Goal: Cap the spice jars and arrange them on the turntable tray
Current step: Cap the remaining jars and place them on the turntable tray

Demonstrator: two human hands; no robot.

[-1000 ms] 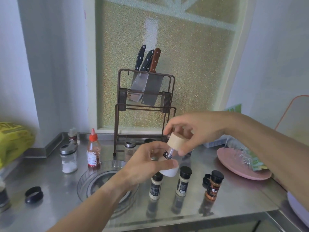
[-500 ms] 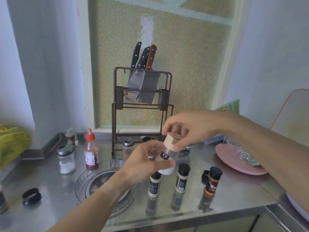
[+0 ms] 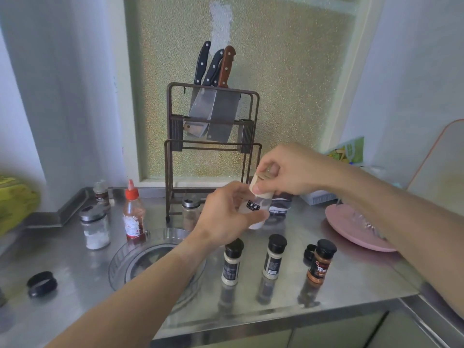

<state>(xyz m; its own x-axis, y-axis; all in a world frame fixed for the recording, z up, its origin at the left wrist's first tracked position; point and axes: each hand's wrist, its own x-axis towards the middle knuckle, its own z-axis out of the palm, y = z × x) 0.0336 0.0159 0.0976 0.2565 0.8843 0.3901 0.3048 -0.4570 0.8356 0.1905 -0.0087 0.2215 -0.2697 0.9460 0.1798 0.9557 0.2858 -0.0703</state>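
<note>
Left hand point(image 3: 226, 217) holds jar point(image 3: 256, 209) above counter point(image 3: 351, 277).

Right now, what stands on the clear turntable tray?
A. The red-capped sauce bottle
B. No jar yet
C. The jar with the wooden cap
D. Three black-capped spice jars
B: the turntable tray holds no jar; the three black-capped jars stand on the counter beside it, and both hands hold the wooden-capped jar in the air.

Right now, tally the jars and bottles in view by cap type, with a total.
Black-capped jars: 3
Metal-lidded jars: 2
Wooden-capped jar, held: 1
Red-capped bottle: 1
Small back-left jar, cap unclear: 1
Total: 8
</note>
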